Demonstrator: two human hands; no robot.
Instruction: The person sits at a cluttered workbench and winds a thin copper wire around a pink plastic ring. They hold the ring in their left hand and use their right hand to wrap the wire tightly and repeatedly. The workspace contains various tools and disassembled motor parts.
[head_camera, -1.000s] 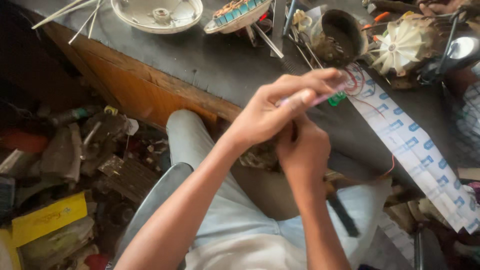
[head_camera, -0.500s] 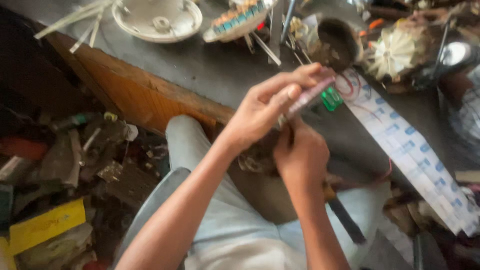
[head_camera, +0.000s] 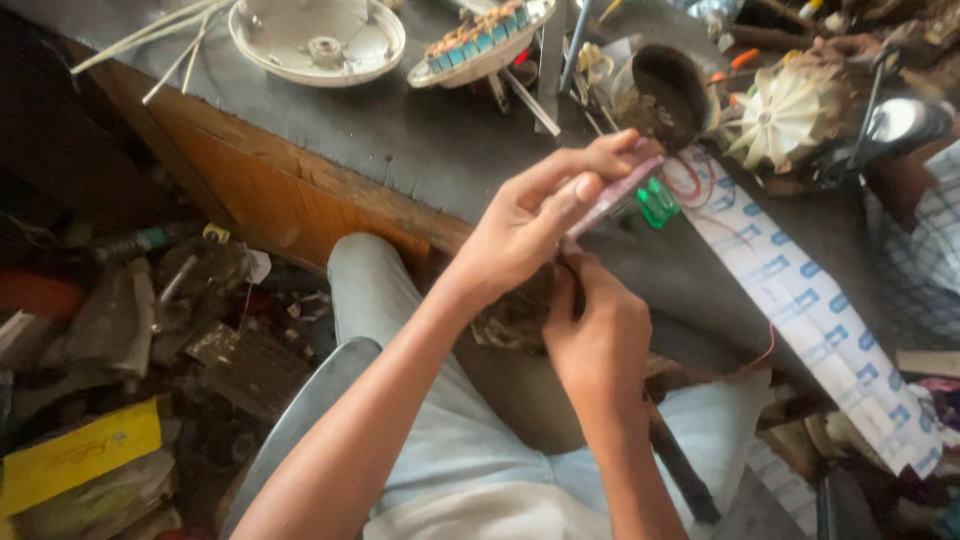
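From the head camera, much is hard to read. The dark, brownish lump of metal parts (head_camera: 515, 318) sits low between the two hands and is mostly covered by them; its shape cannot be made out. The right hand (head_camera: 597, 335) is seen from the back, so its fingertips are hidden; it curls in against the lump, but whether it truly grips it cannot be told. The green plastic piece (head_camera: 657, 203) by the tool's far end is partly hidden, and whether it belongs to the tool or lies on the bench is unclear. The picture is soft throughout, and the right edge cuts off a dark stand with a shiny round head (head_camera: 895, 122).

The left hand (head_camera: 530, 228) is closed on a slim pinkish-handled tool (head_camera: 612, 198), pinched between thumb and forefinger. The tool slants up to the right, its handle end passing under the fingertips and its lower end pointing down toward the lump, just above the right hand's knuckles. Both hands are held over the person's lap, at the edge of the grey-topped wooden workbench (head_camera: 380, 140).

On the bench lie a long white strip printed with blue marks (head_camera: 810, 310), a thin red wire (head_camera: 760, 355), a white fan impeller (head_camera: 780, 115), a round white plastic cover (head_camera: 318, 40) and a dark bowl (head_camera: 665, 90). Scrap clutter (head_camera: 130, 330) fills the floor at left.
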